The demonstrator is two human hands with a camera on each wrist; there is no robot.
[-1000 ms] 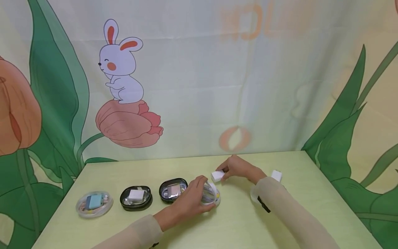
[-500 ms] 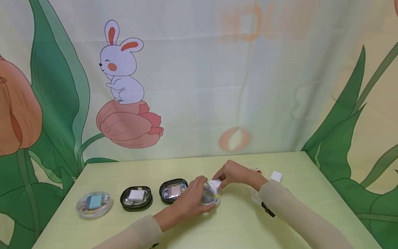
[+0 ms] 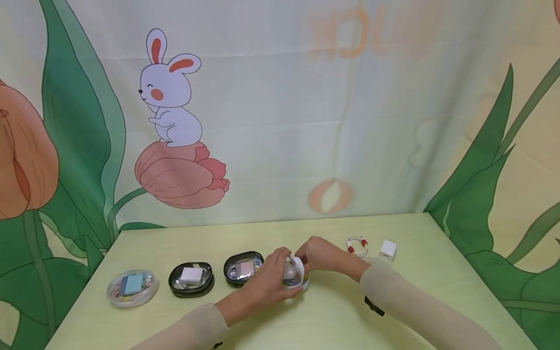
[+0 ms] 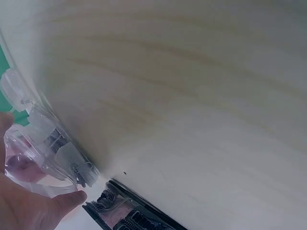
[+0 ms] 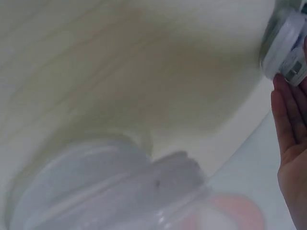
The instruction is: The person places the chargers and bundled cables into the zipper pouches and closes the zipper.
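Note:
My left hand (image 3: 267, 277) grips a clear plastic cable case (image 3: 294, 273) from its left side, with the thumb along the near rim. The case is tipped up, its white rim facing right, and a yellow patch shows low on it. In the left wrist view a white charger (image 4: 72, 158) with dark print shows in the clear case. My right hand (image 3: 319, 253) has its bent fingers at the case's right rim, pinching the charger, which the hand and case mostly hide. The right wrist view shows outstretched fingers (image 5: 283, 115) reaching up to the case.
Left of the hands stand a black-rimmed case (image 3: 242, 267), another black case (image 3: 191, 278) and a clear case (image 3: 132, 288), each with a charger and cable. To the right lie a coiled white cable (image 3: 358, 247) with red ends and a white charger (image 3: 388, 249).
My right hand has brought the white charger left and down from beside the case into its opening. The left hand has kept its hold. The coiled cable is now uncovered by the right arm.

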